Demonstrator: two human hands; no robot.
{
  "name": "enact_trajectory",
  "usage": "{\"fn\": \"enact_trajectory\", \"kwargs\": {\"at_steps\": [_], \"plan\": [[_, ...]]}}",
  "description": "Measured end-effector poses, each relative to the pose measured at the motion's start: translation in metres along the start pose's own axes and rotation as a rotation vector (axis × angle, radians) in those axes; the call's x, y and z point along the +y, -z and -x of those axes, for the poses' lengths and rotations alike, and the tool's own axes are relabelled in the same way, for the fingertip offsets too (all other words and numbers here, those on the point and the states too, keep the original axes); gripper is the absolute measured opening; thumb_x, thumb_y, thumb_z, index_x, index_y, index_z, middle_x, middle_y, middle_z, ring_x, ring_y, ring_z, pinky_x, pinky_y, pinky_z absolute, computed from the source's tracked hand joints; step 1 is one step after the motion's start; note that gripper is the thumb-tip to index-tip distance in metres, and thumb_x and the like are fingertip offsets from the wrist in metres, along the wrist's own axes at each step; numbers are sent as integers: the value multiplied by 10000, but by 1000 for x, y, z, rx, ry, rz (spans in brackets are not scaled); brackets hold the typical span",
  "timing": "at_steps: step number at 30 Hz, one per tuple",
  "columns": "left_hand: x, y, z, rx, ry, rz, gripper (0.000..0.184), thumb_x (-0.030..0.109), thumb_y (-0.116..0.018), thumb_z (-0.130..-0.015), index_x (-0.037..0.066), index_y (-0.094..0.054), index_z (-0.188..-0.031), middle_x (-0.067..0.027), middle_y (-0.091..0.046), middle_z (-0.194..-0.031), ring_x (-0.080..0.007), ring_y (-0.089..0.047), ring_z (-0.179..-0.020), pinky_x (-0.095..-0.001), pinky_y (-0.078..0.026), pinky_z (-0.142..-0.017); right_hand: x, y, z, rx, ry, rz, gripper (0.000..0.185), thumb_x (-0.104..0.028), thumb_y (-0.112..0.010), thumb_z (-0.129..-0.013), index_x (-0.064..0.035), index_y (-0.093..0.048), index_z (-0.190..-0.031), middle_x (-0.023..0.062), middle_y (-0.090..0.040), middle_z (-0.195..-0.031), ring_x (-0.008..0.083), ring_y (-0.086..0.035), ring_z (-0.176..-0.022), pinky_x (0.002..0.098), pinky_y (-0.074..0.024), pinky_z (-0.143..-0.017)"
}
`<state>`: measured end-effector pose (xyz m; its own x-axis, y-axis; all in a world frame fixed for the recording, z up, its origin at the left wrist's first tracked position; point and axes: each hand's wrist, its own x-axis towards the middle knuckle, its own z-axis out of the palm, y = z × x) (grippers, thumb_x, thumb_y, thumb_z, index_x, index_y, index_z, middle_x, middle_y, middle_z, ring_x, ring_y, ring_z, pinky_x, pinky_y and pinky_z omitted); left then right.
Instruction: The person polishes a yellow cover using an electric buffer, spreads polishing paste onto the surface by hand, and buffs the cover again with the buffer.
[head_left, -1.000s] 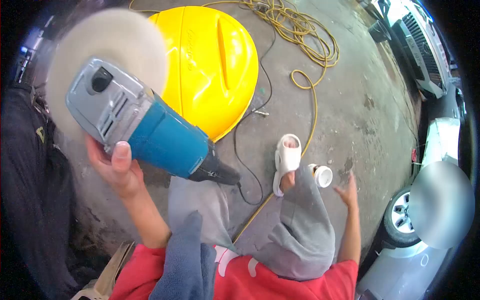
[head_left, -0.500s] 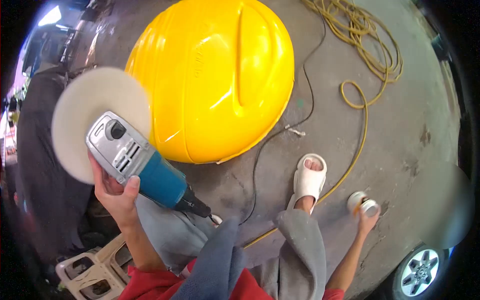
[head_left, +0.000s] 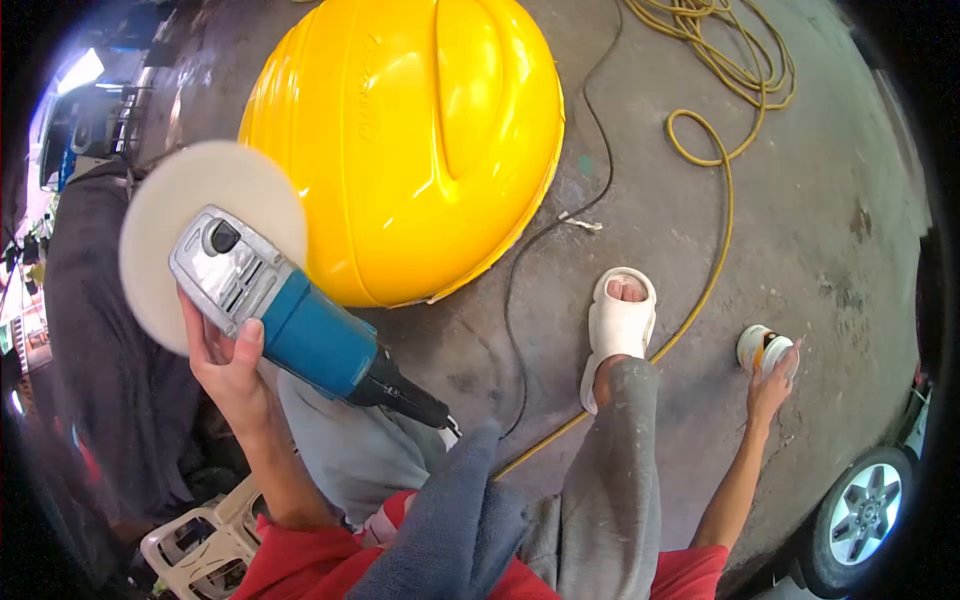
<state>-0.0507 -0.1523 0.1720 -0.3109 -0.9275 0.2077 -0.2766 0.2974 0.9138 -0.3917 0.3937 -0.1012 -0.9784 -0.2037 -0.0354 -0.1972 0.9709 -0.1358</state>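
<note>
My left hand (head_left: 232, 362) is closed around the head of a blue and silver power polisher (head_left: 312, 335). Its round cream pad (head_left: 160, 255) faces away from me, beside a glossy yellow molded shell (head_left: 400, 160) whose lower left edge the pad overlaps in view. I cannot tell whether pad and shell touch. Out to the right, my right hand (head_left: 768, 392) grips a small white can (head_left: 762, 347) with an orange and black label. Whether the can rests on the floor is unclear. The polisher's black handle end lies over my grey trousers (head_left: 610, 480).
A dark cord (head_left: 512, 330) and a yellow hose (head_left: 728, 215) run across the concrete floor (head_left: 800, 250), the hose coiled at upper right. Dark cloth (head_left: 110, 330) hangs at left above a cream plastic stool (head_left: 195, 550). A car wheel (head_left: 862, 515) stands at lower right.
My right hand and the can have moved right and farther from my body. The polisher stays in my left hand with its handle end swung slightly. The whole view has shifted a little.
</note>
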Motion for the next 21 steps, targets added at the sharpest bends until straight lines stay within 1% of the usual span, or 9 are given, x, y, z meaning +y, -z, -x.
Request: {"fn": "enact_trajectory", "kwargs": {"at_steps": [3, 6, 9, 11, 12, 15, 17, 19, 21], "plan": [[0, 7, -3, -35, -60, -33, 873, 84, -728, -732, -88, -271, -1455, -198, -467, -1368, -266, -498, -1241, -359, -356, -1067, -2, 6, -9, 96, 155, 27, 961, -79, -696, -789, -165, -98, -1537, 225, -499, -1369, 393, -493, -1253, 489, -360, -1033], [4, 4, -1, -47, -61, -37, 861, 46, -714, -737, -76, -266, -1462, -200, -470, -1365, -263, -508, -1229, -356, -372, -1056, -2, 24, -11, -56, 115, -7, 965, -102, -704, -784, -178, -102, -1535, 233, -564, -1281, 408, -570, -1147, 442, -434, -963], [7, 3, 0, -43, -28, -65, 853, 11, -700, -739, -64, -263, -1467, -202, -471, -1364, -259, -516, -1220, -350, -394, -1039, -8, 37, -17, -130, 38, -61, 962, -141, -733, -771, -173, -143, -1529, 232, -588, -1210, 409, -609, -1047, 413, -475, -899], [9, 1, 1, -26, -17, -83, 860, 1, -698, -736, -58, -257, -1472, -203, -471, -1365, -257, -516, -1222, -344, -416, -1018, -37, 61, -23, 22, -221, -142, 940, -158, -748, -763, -162, -191, -1521, 206, -601, -1151, 355, -611, -1019, 411, -462, -907], [8, 0, 1, -21, -14, -78, 860, 1, -698, -736, -58, -257, -1472, -203, -471, -1365, -257, -516, -1222, -344, -416, -1018, -53, 63, -28, 26, -216, -139, 940, -158, -748, -763, -162, -191, -1521, 206, -601, -1151, 355, -611, -1019, 411, -462, -907], [8, -3, 1, -11, -44, -70, 866, 0, -702, -736, -60, -251, -1473, -205, -469, -1369, -261, -521, -1216, -347, -420, -1016, -133, 52, -56, 3, 17, -682, 825, -154, -726, -795, -149, -291, -1496, 154, -569, -1219, 282, -568, -1094, 400, -444, -941], [10, -6, 6, 39, -20, -86, 874, -3, -705, -732, -65, -245, -1472, -209, -461, -1378, -271, -516, -1223, -358, -411, -1028, -229, 53, -67, -301, 289, -977, 767, -181, -730, -813, -138, -345, -1475, 138, -541, -1278, 270, -554, -1123, 399, -445, -955], [15, -13, 9, 78, -9, -118, 853, 0, -686, -738, -70, -252, -1468, -208, -459, -1385, -279, -499, -1246, -372, -372, -1061, -323, 66, -61, -565, 519, -1059, 723, -171, -717, -831, -94, -351, -1450, 151, -490, -1360, 271, -531, -1189, 404, -449, -975], [17, -16, 12, 117, 4, -150, 832, 3, -667, -743, -74, -259, -1464, -206, -457, -1393, -287, -482, -1269, -386, -334, -1094, -388, 54, -52, -545, 832, -1121, 703, -167, -717, -824, -46, -363, -1420, 199, -463, -1382, 341, -495, -1239, 409, -416, -1019]]}}
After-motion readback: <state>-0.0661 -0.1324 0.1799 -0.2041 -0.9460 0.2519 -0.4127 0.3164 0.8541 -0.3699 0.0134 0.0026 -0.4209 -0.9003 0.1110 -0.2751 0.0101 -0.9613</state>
